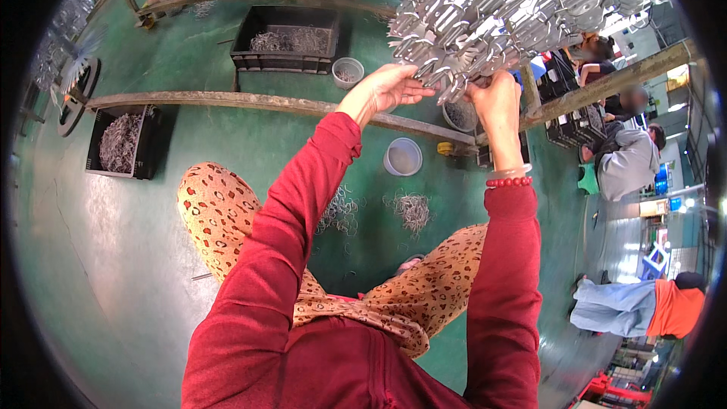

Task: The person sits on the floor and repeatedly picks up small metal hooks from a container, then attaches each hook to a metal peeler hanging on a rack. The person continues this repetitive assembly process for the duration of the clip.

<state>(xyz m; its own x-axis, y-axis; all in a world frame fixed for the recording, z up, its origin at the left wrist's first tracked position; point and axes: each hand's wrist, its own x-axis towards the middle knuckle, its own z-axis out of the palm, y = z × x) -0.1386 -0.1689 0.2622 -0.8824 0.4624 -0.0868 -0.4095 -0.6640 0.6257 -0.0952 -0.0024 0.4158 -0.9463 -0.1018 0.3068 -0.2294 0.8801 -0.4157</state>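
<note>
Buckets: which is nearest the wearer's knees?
The middle bucket, this side of the near rail; the left bucket and right bucket stand beyond it.

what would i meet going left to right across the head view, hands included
Small black rectangular plastic crate, larger black rectangular plastic crate, bare left hand, bare right hand, person in grey top.

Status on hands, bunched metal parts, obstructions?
Left hand open, fingers extended by bunched metal parts. Right hand curled at their near edge, grip unclear. Rail beneath, apparently not blocking.
</note>
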